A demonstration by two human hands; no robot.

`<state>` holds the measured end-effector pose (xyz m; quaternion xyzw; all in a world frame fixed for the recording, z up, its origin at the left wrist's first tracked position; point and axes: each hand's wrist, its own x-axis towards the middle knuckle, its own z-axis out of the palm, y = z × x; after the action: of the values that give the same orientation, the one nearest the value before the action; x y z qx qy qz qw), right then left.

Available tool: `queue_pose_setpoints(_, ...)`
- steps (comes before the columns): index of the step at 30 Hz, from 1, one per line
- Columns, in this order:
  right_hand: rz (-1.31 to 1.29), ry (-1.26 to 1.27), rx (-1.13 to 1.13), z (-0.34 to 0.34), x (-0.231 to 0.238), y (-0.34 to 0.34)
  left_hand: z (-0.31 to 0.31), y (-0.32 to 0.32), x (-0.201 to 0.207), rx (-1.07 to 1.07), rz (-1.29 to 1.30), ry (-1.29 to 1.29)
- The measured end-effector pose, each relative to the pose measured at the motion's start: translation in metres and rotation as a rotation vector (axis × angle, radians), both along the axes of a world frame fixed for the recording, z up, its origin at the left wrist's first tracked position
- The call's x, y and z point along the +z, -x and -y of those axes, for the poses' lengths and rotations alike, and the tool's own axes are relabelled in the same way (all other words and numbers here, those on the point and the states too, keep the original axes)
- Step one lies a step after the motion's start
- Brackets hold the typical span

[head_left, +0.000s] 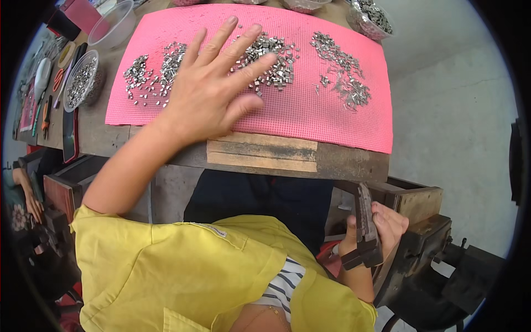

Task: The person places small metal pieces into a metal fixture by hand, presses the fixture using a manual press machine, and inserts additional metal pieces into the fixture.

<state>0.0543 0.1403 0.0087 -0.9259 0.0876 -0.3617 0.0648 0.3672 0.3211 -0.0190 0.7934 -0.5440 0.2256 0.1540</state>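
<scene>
Basically, dark L-shaped block (pixel 366 232) is beside the table's right front edge, grasped by right hand (pixel 390 226), thumb one side, fingers other. Looks rigid, probably heavy for its size, maybe slick; hold round the upright bar, above the wider foot. Left hand (pixel 206 98) spread, grasping nothing visible, palm down over pink mat (pixel 310 119) among small metal pieces (pixel 282 66); contact under palm unclear. Wooden table (pixel 354 165) underneath.

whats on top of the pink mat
Small silvery pieces lie in heaps on the pink mat. The left hand is spread over part of it, so whatever lies beneath is hidden.
</scene>
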Motion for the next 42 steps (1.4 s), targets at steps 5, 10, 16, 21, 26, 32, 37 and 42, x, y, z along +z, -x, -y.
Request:
queue_pose_setpoints(5, 0.245, -0.639, 0.282, -0.012, -0.011, -0.061, 0.024, 0.078, 0.014, -0.579, -0.597, 0.413)
queue_pose_setpoints(10, 0.353, -1.401, 0.305, -0.033, -0.014, -0.09, 0.038, 0.101, -0.007, -0.327, -0.525, 0.556)
queue_pose_setpoints(16, 0.219, -1.402, 0.454, -0.002, -0.022, -0.077, 0.03, 0.096, -0.013, -0.318, -0.626, 0.434)
queue_pose_setpoints(21, 0.153, -1.541, 0.329, 0.017, -0.021, -0.07, 0.021, 0.093, -0.014, -0.343, -0.49, 0.415)
queue_pose_setpoints(26, -0.029, -0.752, 0.033, 0.04, -0.038, -0.066, -0.024, 0.078, -0.02, -0.346, -0.588, 0.603)
queue_pose_setpoints(32, -0.088, -0.318, -0.052, 0.04, -0.06, -0.073, -0.082, 0.084, -0.044, -0.198, -1.001, 0.772)
queue_pose_setpoints(37, -0.177, -0.293, -0.084, 0.042, -0.054, -0.073, -0.119, 0.076, -0.053, 0.061, -1.193, 0.979)
queue_pose_setpoints(42, -0.268, 0.026, -0.253, 0.043, -0.051, -0.066, -0.105, 0.074, -0.06, 0.262, -0.751, 0.961)
